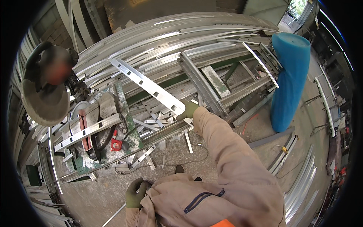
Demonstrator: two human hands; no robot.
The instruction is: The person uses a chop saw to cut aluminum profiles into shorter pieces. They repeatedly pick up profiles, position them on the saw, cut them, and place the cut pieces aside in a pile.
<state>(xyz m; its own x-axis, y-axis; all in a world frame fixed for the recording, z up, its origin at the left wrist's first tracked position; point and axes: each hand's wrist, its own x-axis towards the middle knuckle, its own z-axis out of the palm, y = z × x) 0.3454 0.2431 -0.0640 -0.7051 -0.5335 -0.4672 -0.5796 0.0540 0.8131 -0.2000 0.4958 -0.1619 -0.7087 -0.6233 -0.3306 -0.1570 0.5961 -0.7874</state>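
Gripping one end (grip partly hidden), the right hand [190, 109] is closed on a silver bar [149, 86] with square holes.

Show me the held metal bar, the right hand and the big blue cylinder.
Held metal bar [148, 88]: head view, flat face near mid-length, between holes.
Right hand [190, 109]: head view, on its green glove.
Big blue cylinder [290, 81]: head view, middle of its side.
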